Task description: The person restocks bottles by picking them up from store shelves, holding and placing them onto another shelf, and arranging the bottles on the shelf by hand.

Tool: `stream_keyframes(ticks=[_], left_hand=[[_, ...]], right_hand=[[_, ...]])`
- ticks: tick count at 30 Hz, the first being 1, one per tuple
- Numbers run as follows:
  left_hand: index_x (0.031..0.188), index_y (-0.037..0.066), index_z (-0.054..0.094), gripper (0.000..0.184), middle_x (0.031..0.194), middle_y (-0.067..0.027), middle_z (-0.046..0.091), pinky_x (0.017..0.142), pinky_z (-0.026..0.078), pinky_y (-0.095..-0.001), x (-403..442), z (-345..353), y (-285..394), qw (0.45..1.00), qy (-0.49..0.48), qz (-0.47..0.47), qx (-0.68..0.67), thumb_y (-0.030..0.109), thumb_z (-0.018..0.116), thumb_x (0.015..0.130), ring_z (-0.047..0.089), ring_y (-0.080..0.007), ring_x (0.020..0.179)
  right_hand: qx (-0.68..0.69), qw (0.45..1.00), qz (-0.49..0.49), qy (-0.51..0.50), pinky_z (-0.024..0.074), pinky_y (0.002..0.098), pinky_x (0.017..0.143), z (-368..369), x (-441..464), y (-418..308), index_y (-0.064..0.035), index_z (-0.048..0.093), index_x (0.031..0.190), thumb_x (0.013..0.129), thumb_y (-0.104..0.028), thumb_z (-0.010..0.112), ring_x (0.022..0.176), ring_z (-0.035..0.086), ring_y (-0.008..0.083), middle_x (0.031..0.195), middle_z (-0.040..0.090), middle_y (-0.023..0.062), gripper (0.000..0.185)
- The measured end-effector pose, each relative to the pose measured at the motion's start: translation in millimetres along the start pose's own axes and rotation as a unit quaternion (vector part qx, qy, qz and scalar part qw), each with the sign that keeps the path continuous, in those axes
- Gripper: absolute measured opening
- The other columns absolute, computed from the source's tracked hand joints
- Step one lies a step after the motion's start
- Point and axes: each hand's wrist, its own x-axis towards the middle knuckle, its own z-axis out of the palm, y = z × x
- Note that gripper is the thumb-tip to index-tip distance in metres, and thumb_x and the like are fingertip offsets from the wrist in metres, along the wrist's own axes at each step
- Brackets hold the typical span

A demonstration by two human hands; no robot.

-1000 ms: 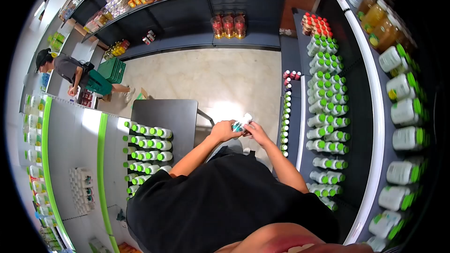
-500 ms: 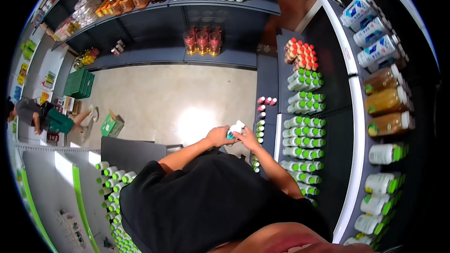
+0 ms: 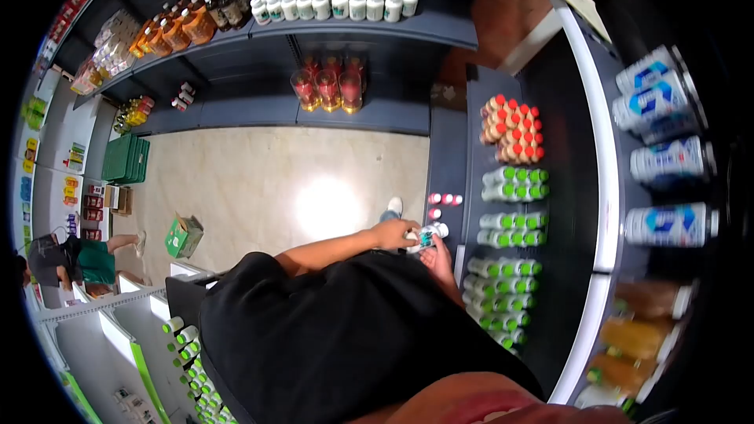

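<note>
The left hand (image 3: 397, 233) and right hand (image 3: 441, 261) cover parts of a small white plastic bottle with a teal label (image 3: 429, 236), its print too small to read. A black cloth shirt (image 3: 353, 330) partly hides green-capped white bottles (image 3: 510, 268). What seem amber plastic bottles (image 3: 632, 338) are blurred.

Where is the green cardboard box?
In the head view, the green cardboard box sits on the floor toward the left, just right of the other person's shoe and nearer than the stacked green crates.

Left hand (image 3: 395, 233) and right hand (image 3: 441, 261) are close together, fingers curled, the left forearm (image 3: 334, 250) angled rightward
</note>
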Motion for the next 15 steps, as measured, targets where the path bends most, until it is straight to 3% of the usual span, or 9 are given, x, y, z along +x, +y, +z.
stream_keyframes(ticks=[3,4,7,10,11,14,15], left_hand=[[0.129,0.005,0.058,0.056,0.111,-0.0228,0.068,0.091,0.051,-0.0423,38,-34,-30,0.998,0.055,0.012,0.014,0.034,0.068,0.082,0.065,-0.0388,0.102],[0.134,0.007,0.055,0.06,0.114,-0.0224,0.067,0.092,0.051,-0.0422,48,-70,-9,0.999,0.023,-0.033,-0.001,0.03,0.069,0.081,0.065,-0.0372,0.104],[0.138,0.008,0.052,0.064,0.117,-0.0179,0.067,0.091,0.051,-0.0408,101,-128,-23,0.996,0.045,-0.036,0.062,0.028,0.07,0.081,0.066,-0.0353,0.102],[0.141,0.007,0.048,0.069,0.116,-0.019,0.067,0.092,0.05,-0.042,152,-192,-34,0.993,0.09,-0.014,0.072,0.026,0.071,0.079,0.065,-0.0367,0.104],[0.142,0.006,0.046,0.07,0.116,-0.0212,0.066,0.093,0.05,-0.0432,163,-215,-26,0.988,0.134,-0.026,0.07,0.025,0.071,0.08,0.063,-0.0381,0.106],[0.145,0.006,0.042,0.073,0.128,-0.0205,0.057,0.091,0.05,-0.0408,200,-269,-26,0.96,0.281,-0.002,0.013,0.024,0.07,0.08,0.061,-0.0362,0.108],[0.146,0.006,0.041,0.074,0.131,-0.0196,0.054,0.09,0.05,-0.0399,209,-284,-31,0.95,0.312,-0.008,-0.011,0.023,0.07,0.08,0.06,-0.0353,0.107]], right_hand=[[-0.123,0.988,-0.092,0.007,0.0468,0.0224,0.062,28,60,-49,-0.0097,0.062,0.115,0.093,-0.037,0.067,0.07,0.062,0.0115,0.086,0.066,0.0031,0.035],[-0.178,0.97,-0.163,-0.019,0.0444,0.0195,0.058,52,66,-80,-0.0073,0.064,0.111,0.092,-0.028,0.069,0.065,0.061,0.0082,0.079,0.065,-0.0002,0.029],[-0.247,0.94,-0.226,-0.07,0.0452,0.0196,0.057,83,128,-146,-0.0031,0.065,0.11,0.09,-0.02,0.071,0.068,0.062,0.0078,0.08,0.067,0.0013,0.027],[-0.298,0.894,-0.325,-0.081,0.0502,0.0239,0.069,147,171,-219,0.0028,0.061,0.118,0.087,-0.011,0.074,0.081,0.065,0.0092,0.095,0.071,0.0072,0.036],[-0.342,0.872,-0.339,-0.086,0.0522,0.0258,0.075,167,189,-244,0.0046,0.059,0.123,0.086,-0.008,0.074,0.089,0.066,0.0104,0.103,0.071,0.009,0.041],[-0.282,0.875,-0.379,-0.108,0.0515,0.0238,0.077,246,220,-304,0.0038,0.061,0.118,0.082,-0.006,0.078,0.088,0.067,0.0092,0.096,0.074,0.0077,0.041],[-0.339,0.836,-0.424,-0.082,0.0522,0.0261,0.077,263,239,-319,0.0005,0.062,0.117,0.08,-0.011,0.08,0.086,0.069,0.0107,0.093,0.075,0.0088,0.043]])
